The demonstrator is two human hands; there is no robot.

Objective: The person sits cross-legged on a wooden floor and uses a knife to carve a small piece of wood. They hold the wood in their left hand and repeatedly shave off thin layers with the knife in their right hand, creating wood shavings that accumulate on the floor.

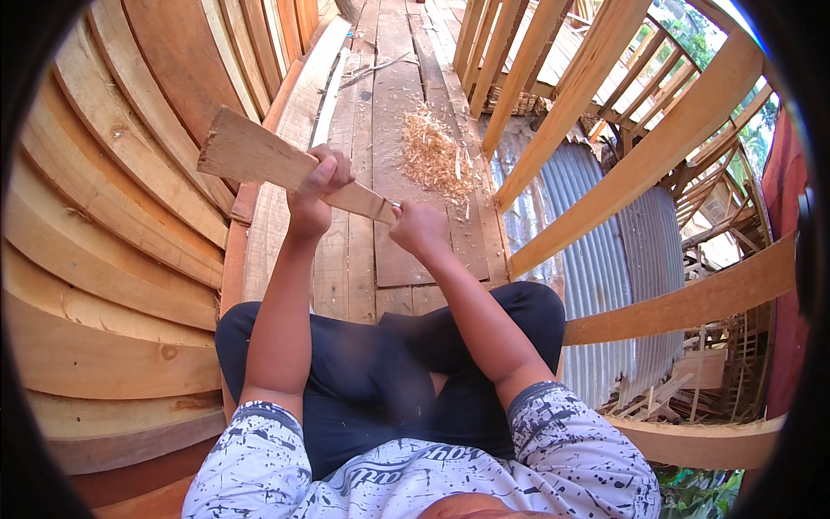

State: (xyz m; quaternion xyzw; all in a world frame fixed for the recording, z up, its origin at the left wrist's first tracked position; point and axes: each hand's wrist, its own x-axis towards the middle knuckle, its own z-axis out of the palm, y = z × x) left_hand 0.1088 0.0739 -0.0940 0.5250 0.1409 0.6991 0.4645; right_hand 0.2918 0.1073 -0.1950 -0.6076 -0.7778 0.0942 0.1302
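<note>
A flat wooden board (251, 151), broad at its left end and narrower toward the right, is held slantwise above my crossed legs. My left hand (322, 189) is closed around its middle, thumb over the top face. Closed in a fist, my right hand (420, 228) is up against the board's narrow right end. A small shiny bit shows between that fist and the wood; what the fingers hold is mostly hidden. A dark line crosses the board just beside my right hand.
Curly wood shavings (437, 160) lie heaped on the plank floor (393, 52). Overlapping wooden boards (112, 285) rise on the left. To the right stand slanted wooden railing slats (644, 143), with corrugated metal sheeting (596, 233) below. A long pale strip (331, 99) lies ahead.
</note>
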